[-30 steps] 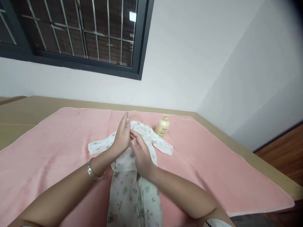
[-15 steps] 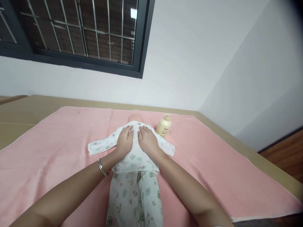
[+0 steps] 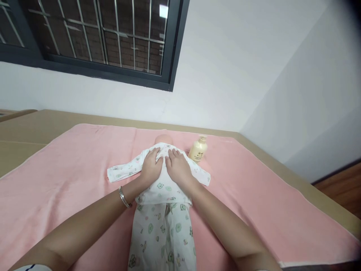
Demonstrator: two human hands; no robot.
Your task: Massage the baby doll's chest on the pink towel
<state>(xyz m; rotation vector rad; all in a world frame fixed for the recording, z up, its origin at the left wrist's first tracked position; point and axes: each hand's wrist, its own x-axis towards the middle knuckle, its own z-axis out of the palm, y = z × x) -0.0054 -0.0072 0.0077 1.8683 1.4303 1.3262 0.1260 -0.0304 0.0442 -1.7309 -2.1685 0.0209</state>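
A baby doll (image 3: 163, 139) lies on a pink blanket (image 3: 242, 188), its head at the far end. It wears a white printed top (image 3: 162, 190) with the sleeves spread out and matching trousers (image 3: 163, 237). My left hand (image 3: 151, 165) rests flat on the left half of the doll's upper body, fingers stretched out. On the right half lies my right hand (image 3: 178, 167), also flat and open. Neither hand grips anything. Just beyond the right sleeve stands a pale yellow pump bottle (image 3: 198, 149), not touched by my hands.
The blanket covers a tan tabletop (image 3: 25, 128) that meets a white wall (image 3: 214, 75) at the back. A dark-framed window (image 3: 172, 56) with metal bars is at the upper left. A brown wooden panel (image 3: 341, 188) shows at the far right.
The whole view has shifted slightly, so the scene sits a little further right and higher. Both hands stay on the doll's upper body with almost no movement against it.
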